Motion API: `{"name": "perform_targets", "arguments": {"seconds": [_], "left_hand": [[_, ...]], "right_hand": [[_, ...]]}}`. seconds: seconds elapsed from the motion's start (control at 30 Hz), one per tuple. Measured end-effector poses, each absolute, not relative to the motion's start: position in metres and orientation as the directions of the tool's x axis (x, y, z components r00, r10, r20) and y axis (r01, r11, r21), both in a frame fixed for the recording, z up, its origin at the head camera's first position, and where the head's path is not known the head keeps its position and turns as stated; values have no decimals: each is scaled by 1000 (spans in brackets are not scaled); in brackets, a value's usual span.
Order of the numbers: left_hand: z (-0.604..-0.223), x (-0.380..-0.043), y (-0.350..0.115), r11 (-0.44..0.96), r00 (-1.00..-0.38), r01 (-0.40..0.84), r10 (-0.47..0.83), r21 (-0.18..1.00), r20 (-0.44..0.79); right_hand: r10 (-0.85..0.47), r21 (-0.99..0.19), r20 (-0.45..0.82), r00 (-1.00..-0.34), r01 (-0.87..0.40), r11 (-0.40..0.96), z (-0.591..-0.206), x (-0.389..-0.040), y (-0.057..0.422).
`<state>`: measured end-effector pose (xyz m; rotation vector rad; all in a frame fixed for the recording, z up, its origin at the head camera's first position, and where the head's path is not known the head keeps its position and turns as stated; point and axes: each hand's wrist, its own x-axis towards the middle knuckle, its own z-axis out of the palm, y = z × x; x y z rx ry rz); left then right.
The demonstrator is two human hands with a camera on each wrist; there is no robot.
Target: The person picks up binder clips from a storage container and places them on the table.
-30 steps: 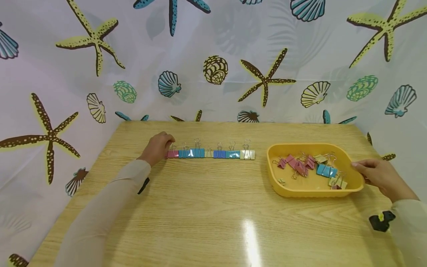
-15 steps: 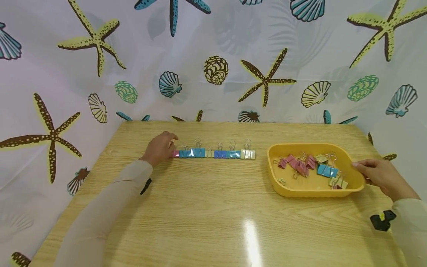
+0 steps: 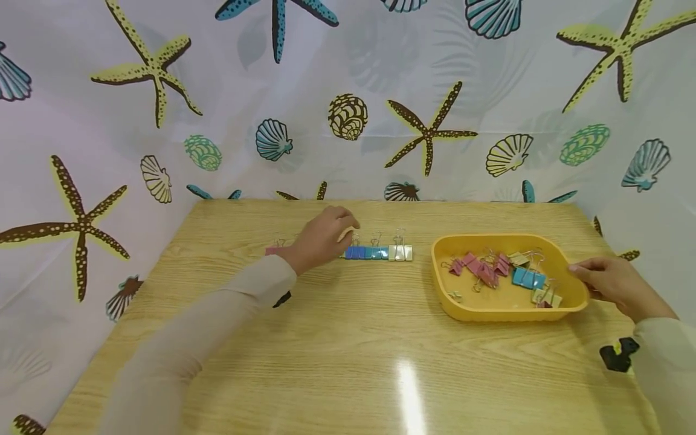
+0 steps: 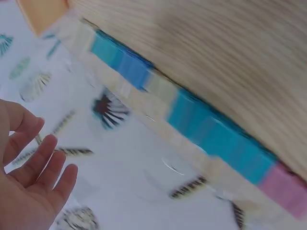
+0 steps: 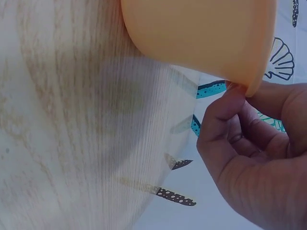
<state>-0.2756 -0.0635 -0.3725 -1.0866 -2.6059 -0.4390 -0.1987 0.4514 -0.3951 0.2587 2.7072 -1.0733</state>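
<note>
My left hand [image 3: 322,238] passes over a row of binder clips, its relaxed fingers holding nothing; in the left wrist view the hand [image 4: 36,184] is apart from the clips. The row has a pink clip [image 3: 274,251] at its left end, then teal clips [image 4: 216,132], a small cream one [image 4: 161,88], a blue clip [image 3: 355,252], another teal clip [image 3: 376,253] and a cream clip [image 3: 400,253] at the right. In the head view the hand and sleeve hide the row's middle. My right hand [image 3: 617,287] pinches the rim of a yellow plastic tray [image 5: 201,33] between thumb and fingers.
Inside the tray lie loose binder clips: several pink ones [image 3: 487,275], a blue one [image 3: 528,278] and some cream ones [image 3: 547,298]. A wood-grain table [image 3: 326,350] carries everything. Behind it hangs a white curtain [image 3: 304,84] printed with starfish and shells.
My left hand has left the pink clip at the row's left end and moved right, over the row's middle. My right hand stays on the tray's rim.
</note>
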Motion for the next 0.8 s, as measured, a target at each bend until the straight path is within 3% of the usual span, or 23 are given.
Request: {"name": "perform_targets", "arguments": {"seconds": [0.33, 0.57, 0.8], "left_hand": [[-348, -257, 40, 516, -578, 807, 791, 287, 204], [-345, -257, 112, 571, -654, 659, 756, 490, -2], [-345, -255, 161, 741, -724, 448, 629, 500, -284]], "right_hand": [[36, -639, -313, -949, 238, 731, -386, -205, 447], [13, -645, -320, -947, 228, 729, -385, -206, 449], [14, -640, -321, -947, 228, 734, -385, -209, 450]]}}
